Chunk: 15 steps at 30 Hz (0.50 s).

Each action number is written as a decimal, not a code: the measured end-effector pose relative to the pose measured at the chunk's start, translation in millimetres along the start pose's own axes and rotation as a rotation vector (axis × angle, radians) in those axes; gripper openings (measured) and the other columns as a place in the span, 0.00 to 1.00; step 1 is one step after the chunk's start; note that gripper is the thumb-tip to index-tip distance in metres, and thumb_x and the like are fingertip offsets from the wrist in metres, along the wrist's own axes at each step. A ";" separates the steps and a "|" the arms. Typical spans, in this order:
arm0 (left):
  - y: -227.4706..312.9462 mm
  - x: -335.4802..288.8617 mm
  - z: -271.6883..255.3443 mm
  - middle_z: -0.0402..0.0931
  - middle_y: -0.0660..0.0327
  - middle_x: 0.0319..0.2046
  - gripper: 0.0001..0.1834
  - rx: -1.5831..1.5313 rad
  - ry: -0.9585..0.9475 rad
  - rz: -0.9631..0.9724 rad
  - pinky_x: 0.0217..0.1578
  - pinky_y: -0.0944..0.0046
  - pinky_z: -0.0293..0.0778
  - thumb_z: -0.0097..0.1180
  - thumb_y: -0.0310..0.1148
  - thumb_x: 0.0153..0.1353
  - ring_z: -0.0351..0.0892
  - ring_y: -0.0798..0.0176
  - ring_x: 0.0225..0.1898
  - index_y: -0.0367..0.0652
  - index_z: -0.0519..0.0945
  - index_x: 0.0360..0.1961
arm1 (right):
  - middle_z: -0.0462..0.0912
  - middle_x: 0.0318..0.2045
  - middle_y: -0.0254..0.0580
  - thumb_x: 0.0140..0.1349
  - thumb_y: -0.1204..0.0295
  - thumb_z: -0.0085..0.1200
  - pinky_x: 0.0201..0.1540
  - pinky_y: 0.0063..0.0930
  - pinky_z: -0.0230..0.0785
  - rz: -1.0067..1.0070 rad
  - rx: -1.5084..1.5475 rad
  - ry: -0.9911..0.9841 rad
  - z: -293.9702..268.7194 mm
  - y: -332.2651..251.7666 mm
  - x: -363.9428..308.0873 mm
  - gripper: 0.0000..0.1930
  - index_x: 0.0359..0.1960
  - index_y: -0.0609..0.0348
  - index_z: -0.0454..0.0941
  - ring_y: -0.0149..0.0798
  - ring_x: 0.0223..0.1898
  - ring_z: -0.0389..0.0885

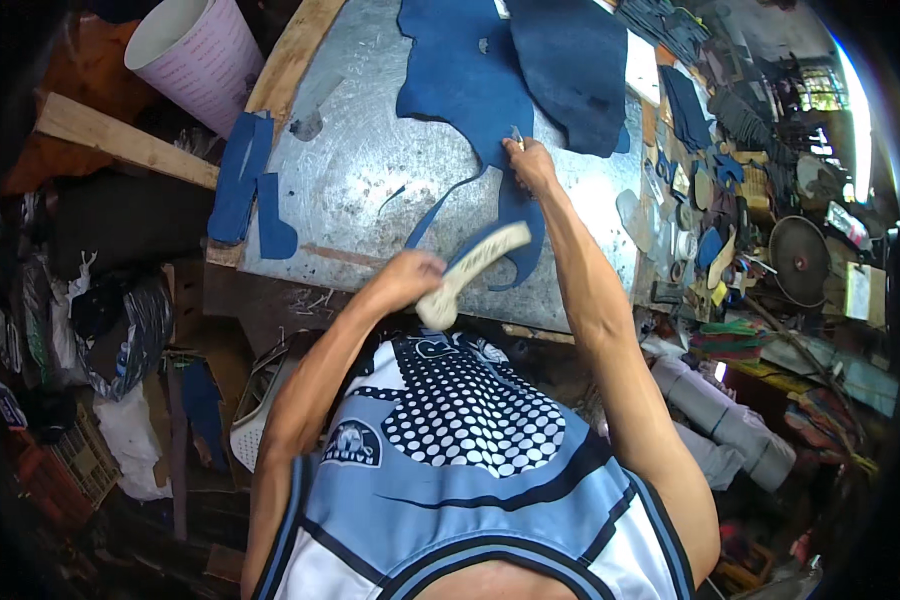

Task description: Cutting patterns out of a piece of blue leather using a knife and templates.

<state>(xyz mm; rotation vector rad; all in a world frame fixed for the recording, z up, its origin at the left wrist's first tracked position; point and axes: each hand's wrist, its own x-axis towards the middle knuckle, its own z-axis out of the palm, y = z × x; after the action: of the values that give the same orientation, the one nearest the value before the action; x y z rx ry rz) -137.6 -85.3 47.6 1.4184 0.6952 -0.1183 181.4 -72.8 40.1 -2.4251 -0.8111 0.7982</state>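
Note:
My left hand (410, 278) is closed at the table's near edge on a cream curved pattern piece (485, 258) with dark handwriting. The pattern is slightly blurred and widens to a rounded end near my body. A thin strip of blue leather (428, 220) runs from beside that hand up to the large blue leather sheet (460, 80). Farther off, my right hand (530, 165) rests at the sheet's lower edge, its fingers closed round a small pointed tool (516, 134), mostly hidden. A cut blue leather piece (518, 205) with a curved tail lies below that hand.
A scratched metal sheet (345, 190) covers the table. Darker leather (580, 80) overlaps the blue sheet. Blue offcuts (240, 180) lie at the left edge, near a white bin (195, 65). Hand tools, scraps and a round dark fan-like object (798, 262) crowd the right.

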 end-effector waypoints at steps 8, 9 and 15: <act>-16.7 -101.6 -89.6 0.82 0.63 0.40 0.15 -0.023 0.433 0.176 0.44 0.69 0.75 0.59 0.28 0.65 0.78 0.72 0.39 0.34 0.80 0.52 | 0.72 0.16 0.33 0.66 0.53 0.56 0.15 0.29 0.62 0.011 0.123 -0.036 -25.4 24.7 7.8 0.19 0.31 0.59 0.75 0.30 0.14 0.70; -2.4 -110.6 -106.1 0.81 0.63 0.40 0.15 0.036 0.529 0.225 0.44 0.69 0.75 0.59 0.28 0.65 0.78 0.72 0.39 0.35 0.80 0.52 | 0.70 0.16 0.31 0.66 0.53 0.56 0.14 0.27 0.60 0.006 0.097 -0.029 -27.2 20.2 4.3 0.19 0.31 0.57 0.73 0.28 0.14 0.68; 1.1 -124.5 -208.2 0.83 0.57 0.40 0.19 -0.080 0.765 0.236 0.43 0.68 0.76 0.58 0.27 0.64 0.80 0.70 0.41 0.34 0.78 0.56 | 0.71 0.17 0.32 0.67 0.53 0.54 0.15 0.28 0.61 -0.020 0.074 -0.012 -22.1 23.4 9.9 0.19 0.33 0.59 0.73 0.30 0.14 0.68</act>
<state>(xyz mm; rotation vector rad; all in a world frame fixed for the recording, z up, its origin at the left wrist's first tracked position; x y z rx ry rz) -313.9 68.0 113.2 1.4489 1.1252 0.6623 211.3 -88.4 38.9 -2.3456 -0.7952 0.8215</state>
